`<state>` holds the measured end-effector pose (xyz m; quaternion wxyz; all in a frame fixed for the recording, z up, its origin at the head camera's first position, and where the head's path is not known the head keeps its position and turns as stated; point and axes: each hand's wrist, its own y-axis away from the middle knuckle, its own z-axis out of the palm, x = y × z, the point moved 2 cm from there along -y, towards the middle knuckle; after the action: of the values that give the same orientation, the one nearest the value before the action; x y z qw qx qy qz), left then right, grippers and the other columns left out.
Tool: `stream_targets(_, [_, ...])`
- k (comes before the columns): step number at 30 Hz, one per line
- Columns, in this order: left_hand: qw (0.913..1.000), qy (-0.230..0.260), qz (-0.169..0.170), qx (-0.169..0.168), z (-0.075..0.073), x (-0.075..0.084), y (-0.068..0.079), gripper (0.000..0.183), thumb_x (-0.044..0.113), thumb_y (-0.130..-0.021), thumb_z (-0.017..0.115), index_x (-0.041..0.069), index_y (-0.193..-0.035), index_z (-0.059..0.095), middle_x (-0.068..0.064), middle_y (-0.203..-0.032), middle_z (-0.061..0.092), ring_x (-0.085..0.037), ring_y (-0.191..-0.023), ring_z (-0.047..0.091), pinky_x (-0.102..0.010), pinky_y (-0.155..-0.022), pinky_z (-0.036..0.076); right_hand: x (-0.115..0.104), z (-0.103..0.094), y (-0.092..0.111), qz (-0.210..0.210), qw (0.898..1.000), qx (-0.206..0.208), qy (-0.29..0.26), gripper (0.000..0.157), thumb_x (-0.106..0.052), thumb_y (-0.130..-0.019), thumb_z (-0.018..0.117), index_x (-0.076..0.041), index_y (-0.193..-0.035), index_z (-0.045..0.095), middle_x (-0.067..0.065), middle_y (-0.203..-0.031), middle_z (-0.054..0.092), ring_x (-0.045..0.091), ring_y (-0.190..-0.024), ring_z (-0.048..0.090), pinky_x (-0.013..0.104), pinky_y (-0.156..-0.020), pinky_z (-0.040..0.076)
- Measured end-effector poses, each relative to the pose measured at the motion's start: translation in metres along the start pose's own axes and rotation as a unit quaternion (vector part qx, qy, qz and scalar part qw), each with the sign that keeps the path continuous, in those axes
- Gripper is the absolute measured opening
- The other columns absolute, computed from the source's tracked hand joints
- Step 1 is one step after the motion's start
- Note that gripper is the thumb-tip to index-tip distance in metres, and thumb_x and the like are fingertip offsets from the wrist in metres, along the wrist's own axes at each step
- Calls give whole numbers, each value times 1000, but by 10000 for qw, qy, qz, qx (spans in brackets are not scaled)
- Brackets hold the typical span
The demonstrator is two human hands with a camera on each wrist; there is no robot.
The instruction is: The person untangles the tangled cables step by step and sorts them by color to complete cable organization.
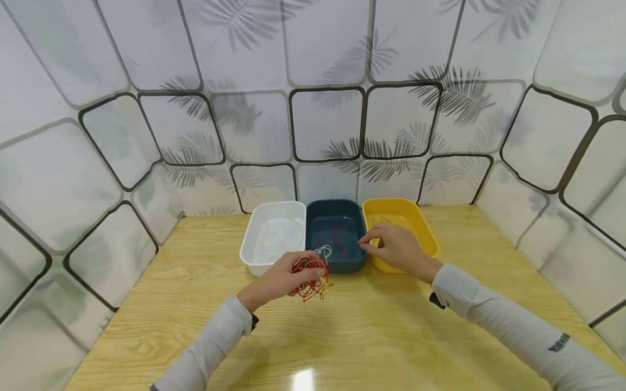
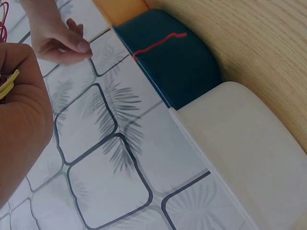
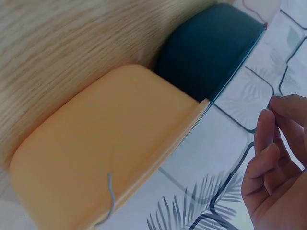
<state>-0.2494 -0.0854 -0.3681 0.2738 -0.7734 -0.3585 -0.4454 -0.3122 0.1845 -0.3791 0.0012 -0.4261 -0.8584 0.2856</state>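
My left hand (image 1: 288,274) grips a tangled bundle of red, white and yellow strings (image 1: 311,277) between thumb and fingers, just in front of the dark blue bin (image 1: 346,267). A loop of white string sticks up from it. In the left wrist view a yellow end (image 2: 8,86) shows at the hand. My right hand (image 1: 398,250) hovers over the meeting edges of the blue and yellow bins. Its fingers are curled, thumb and index tips close together, with no string visible between them. Red strings (image 1: 337,236) lie in the blue bin.
Left of the blue bin stands a white bin (image 1: 248,247) with yellowish strings (image 1: 297,228) inside. The yellow bin (image 1: 430,239) is on the right; a greyish string (image 3: 111,191) lies in it by the rim. Patterned cloth walls surround the wooden table (image 1: 195,260) behind and at both sides.
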Motion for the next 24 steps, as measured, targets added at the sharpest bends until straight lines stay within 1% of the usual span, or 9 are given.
stream_targets(3, [9989, 190, -138, 412, -7, 3, 3, 20, 37, -91, 56, 21, -103, 60, -10, -83, 59, -18, -59, 44, -33, -45, 36, -7, -1, 2, -214, 9998, -6, 7, 11, -38, -85, 64, -30, -89, 70, -19, -86, 57, -2, -59, 45, 20, -50, 38])
stream_targets(4, [9983, 236, -181, 509, -8, 4, 4, 21, 36, -91, 56, 20, -103, 60, -11, -84, 59, -19, -59, 44, -33, -44, 36, -9, -1, 3, -277, 9996, 11, 19, 9, -37, -85, 64, -31, -89, 69, -19, -86, 57, -2, -58, 44, 20, -50, 38])
stream_targets(6, [9975, 293, -262, 588, -10, 7, 6, 22, 37, -91, 56, 19, -103, 60, -12, -87, 59, -18, -60, 45, -32, -45, 36, -12, 0, 5, -355, 9994, 58, -11, 6, -36, -84, 65, -33, -88, 68, -20, -86, 57, -3, -57, 44, 19, -49, 38])
stream_targets(10, [9975, 322, -367, 502, -8, 7, 6, 25, 38, -91, 56, 18, -106, 60, -12, -86, 59, -18, -56, 43, -29, -44, 34, -20, 3, 10, -448, 9986, 68, -263, 5, -34, -84, 65, -34, -89, 66, -23, -85, 55, -4, -58, 44, 18, -50, 38])
stream_targets(14, [9978, 273, -450, 399, -4, 1, 5, 27, 41, -90, 56, 20, -106, 60, -7, -83, 59, -18, -56, 43, -30, -44, 34, -36, 4, 17, -694, 9956, -46, -635, 5, -34, -87, 63, -34, -91, 65, -23, -86, 54, -5, -60, 46, 17, -53, 40])
stream_targets(16, [9983, 270, -411, 304, -2, -3, 3, 28, 42, -89, 56, 19, -105, 60, -7, -81, 59, -18, -56, 43, -32, -43, 34, -46, 3, 21, -836, 9933, -56, -801, 5, -35, -87, 62, -35, -91, 65, -23, -87, 54, -6, -61, 47, 16, -53, 40])
stream_targets(20, [9990, 336, -268, 88, 1, -6, 1, 30, 44, -89, 56, 18, -104, 60, -8, -75, 57, -18, -48, 36, -32, -41, 30, -63, -1, 27, -1062, 9885, 48, -1076, 6, -34, -88, 61, -36, -92, 64, -22, -89, 56, -7, -62, 48, 13, -53, 38])
stream_targets(22, [9991, 358, -218, -24, 3, -6, 0, 30, 45, -89, 56, 19, -103, 60, -8, -71, 53, -18, -45, 31, -31, -41, 28, -70, -4, 29, -1096, 9862, 64, -1236, 6, -34, -88, 60, -35, -93, 64, -21, -90, 56, -6, -62, 48, 13, -53, 38])
stream_targets(24, [9994, 280, -159, -143, 5, -6, -2, 29, 45, -89, 55, 20, -102, 60, -8, -67, 50, -18, -44, 30, -31, -40, 28, -75, -7, 30, -1099, 9845, 115, -1361, 8, -33, -89, 59, -33, -95, 64, -21, -91, 57, -6, -63, 49, 14, -52, 38])
